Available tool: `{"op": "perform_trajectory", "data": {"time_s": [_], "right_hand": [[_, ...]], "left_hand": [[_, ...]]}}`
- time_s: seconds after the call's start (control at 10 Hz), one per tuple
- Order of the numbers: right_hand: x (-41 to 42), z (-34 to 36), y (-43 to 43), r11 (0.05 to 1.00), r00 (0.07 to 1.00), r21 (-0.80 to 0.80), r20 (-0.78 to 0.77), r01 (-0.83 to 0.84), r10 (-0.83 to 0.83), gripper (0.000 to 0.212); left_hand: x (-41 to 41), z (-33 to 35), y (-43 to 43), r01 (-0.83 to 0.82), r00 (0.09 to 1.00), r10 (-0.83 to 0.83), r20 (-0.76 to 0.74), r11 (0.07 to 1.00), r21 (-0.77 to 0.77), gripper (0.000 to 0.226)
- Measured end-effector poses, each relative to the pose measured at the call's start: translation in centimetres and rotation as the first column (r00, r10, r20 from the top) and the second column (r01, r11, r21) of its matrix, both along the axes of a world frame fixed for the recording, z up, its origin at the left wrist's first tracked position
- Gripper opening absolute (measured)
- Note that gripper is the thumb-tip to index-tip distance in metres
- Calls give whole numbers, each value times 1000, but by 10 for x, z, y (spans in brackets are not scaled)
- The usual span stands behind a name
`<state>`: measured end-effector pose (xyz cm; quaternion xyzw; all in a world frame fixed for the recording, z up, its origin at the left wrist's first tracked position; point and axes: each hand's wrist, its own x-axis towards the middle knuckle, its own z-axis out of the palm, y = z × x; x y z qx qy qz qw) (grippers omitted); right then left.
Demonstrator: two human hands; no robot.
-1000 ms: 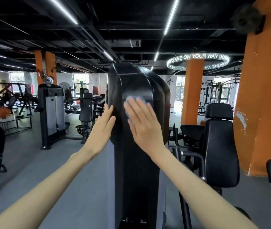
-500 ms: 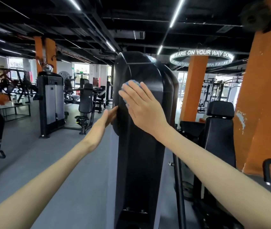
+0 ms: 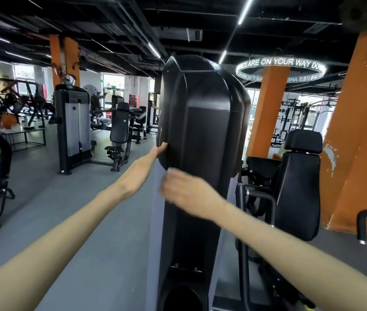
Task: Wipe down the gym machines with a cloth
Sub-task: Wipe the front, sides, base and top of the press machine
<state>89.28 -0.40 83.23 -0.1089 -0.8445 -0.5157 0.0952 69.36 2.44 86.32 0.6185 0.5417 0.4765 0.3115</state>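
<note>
1. The machine point(image 3: 202, 135) stands straight ahead of me. It has a tall black shroud with faceted panels on top and a narrower black column below that runs down to the floor point(image 3: 92, 221).
2. My left hand point(image 3: 150, 161) is flat and seen edge-on, its fingers point(image 3: 162, 146) straight and together. The fingertips touch the shroud's left edge, near where the wide top part starts to narrow. It holds nothing.
3. My right hand point(image 3: 187, 191) is lower and just right of the left one. It lies against the bottom left corner of the wide part, with its back towards me. Motion blur smears it, so I cannot tell how far the fingers curl or whether anything lies under them.
4. I cannot make out the cloth. There is a pale smudge at the upper edge of my right hand, but it is too blurred to name.
5. Both my forearms are bare and reach in from the bottom corners.
6. Just right of the machine stands a black padded seat point(image 3: 299, 176) with a headrest. An orange pillar point(image 3: 267, 108) rises behind it.
7. A lit ring sign point(image 3: 281, 63) hangs at that pillar's top.
8. Well off to the left is a second machine point(image 3: 72, 124) with a grey panel, and a black bench point(image 3: 119, 129) stands near it.
</note>
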Motion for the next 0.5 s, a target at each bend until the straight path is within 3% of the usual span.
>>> {"op": "perform_trajectory", "data": {"time_s": [0.1,0.2,0.3,0.4,0.5], "right_hand": [[-3,47,-10,993,968,59,-238,98,-81,30],[6,-16,-17,990,980,-2,-141,141,-140,39],[29,-95,-25,988,964,8,217,157,-155,42],[45,-97,-23,997,939,-11,338,75,-67,50],[55,-32,-6,999,999,17,-5,-52,52,52]], "left_hand": [[-13,-13,-14,115,993,-115,28,993,17,65],[4,-10,-65,101,995,-98,-35,987,124,61],[9,-18,-99,136,990,-129,-50,972,193,52],[17,-18,-98,146,988,-135,-80,977,155,50],[25,-24,-103,137,986,-121,-118,980,144,51]]}}
